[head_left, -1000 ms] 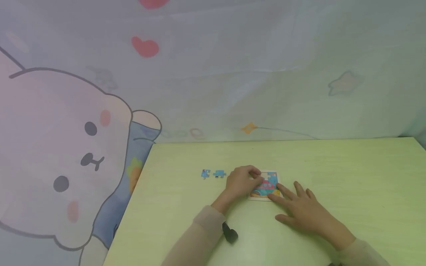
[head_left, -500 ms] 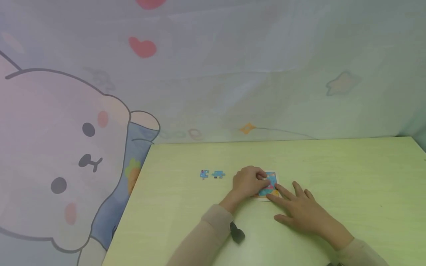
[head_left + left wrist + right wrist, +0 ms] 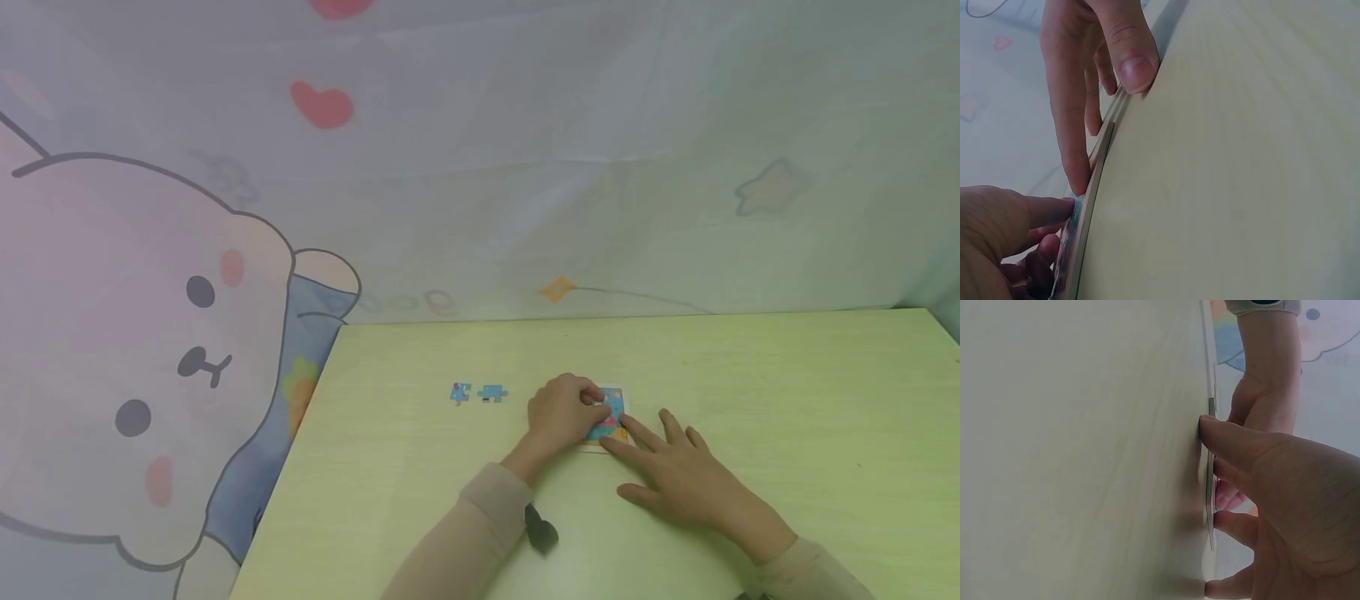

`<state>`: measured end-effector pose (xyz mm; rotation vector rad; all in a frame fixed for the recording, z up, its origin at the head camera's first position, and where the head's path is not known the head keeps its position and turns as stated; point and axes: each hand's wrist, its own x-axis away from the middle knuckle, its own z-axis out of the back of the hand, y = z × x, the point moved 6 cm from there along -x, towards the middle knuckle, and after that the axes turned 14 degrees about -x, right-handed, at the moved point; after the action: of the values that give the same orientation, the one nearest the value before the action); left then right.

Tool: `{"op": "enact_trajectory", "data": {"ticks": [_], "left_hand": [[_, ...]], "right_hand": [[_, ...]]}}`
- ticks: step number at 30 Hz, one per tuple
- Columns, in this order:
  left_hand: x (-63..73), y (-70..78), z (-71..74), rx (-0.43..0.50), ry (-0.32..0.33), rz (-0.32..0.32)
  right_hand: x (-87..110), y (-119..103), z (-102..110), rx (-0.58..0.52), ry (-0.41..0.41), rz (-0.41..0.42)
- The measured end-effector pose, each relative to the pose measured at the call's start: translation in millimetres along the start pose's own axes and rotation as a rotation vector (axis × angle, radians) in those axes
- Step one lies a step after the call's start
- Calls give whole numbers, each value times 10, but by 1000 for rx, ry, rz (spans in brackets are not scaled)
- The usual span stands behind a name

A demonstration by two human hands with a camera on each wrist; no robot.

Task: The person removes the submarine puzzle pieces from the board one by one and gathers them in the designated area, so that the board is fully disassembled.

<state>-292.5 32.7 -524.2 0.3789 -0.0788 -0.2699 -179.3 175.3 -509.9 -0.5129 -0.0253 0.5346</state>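
A small framed jigsaw puzzle (image 3: 614,402) with a blue, pink and yellow picture lies flat on the table. My left hand (image 3: 561,412) bends over its left half, thumb and index finger close together on the surface, pinching what seems to be a puzzle piece, mostly hidden by the fingers. In the left wrist view that thumb (image 3: 1050,211) meets the puzzle's top face. My right hand (image 3: 686,479) is spread out, with fingertips at the right and near edges of the frame. From the right wrist, the puzzle's thin edge (image 3: 1210,487) shows beside those fingers.
Two loose blue jigsaw pieces, one (image 3: 461,393) farther left and another (image 3: 492,392), lie left of the puzzle. The pale yellow-green table (image 3: 810,400) ends at a cloth backdrop (image 3: 480,208) printed with a bear and hearts.
My left hand has moved right over the puzzle, covering more of its left half and the gap near its top. My right hand and the two loose pieces stay in place.
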Motion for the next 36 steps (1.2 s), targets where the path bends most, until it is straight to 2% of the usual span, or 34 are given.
{"op": "enact_trajectory", "data": {"ticks": [6, 15, 31, 36], "left_hand": [[23, 36, 15, 3, 26, 9], [60, 64, 21, 14, 42, -10], [87, 90, 27, 57, 89, -80], [74, 79, 28, 71, 103, -83]], "right_hand": [[-12, -15, 3, 12, 11, 12], [-9, -14, 8, 16, 6, 6], [6, 18, -9, 3, 5, -9], [9, 11, -8, 9, 8, -7]]}}
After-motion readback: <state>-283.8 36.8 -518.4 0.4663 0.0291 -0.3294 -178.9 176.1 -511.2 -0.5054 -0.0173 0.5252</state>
